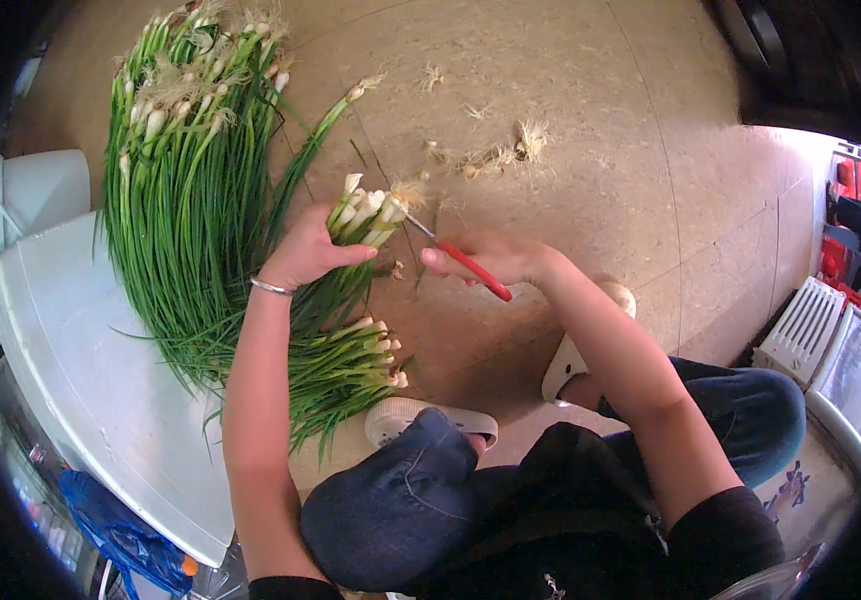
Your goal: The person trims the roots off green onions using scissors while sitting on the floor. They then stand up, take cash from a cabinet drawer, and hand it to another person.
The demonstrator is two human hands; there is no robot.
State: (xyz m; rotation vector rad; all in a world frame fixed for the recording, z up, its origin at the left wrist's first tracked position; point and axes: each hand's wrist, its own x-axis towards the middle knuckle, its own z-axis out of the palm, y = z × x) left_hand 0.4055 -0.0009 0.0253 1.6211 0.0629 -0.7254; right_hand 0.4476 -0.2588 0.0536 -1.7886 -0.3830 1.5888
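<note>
My left hand (318, 251) grips a small bunch of green onions (363, 214), white ends up. Most of those ends look cut clean, while one at the right still carries its tuft of roots. In my right hand (498, 259) is a red-handled cutting tool (473, 270), scissors or a knife; my fingers hide part of it. Its metal blade touches or nearly touches the rooted end. A large heap of green onions with roots (183, 187) lies to the left. Closer to me rests a pile of green onions with trimmed ends (348, 360).
Cut root tufts (505, 154) are scattered on the brown tiled floor (588, 202). A white table or lid (108, 337) borders the heap on the left, with a blue plastic bag (127, 532) below. My white clogs (430, 421) stand close by. At right is a slatted white crate (802, 326).
</note>
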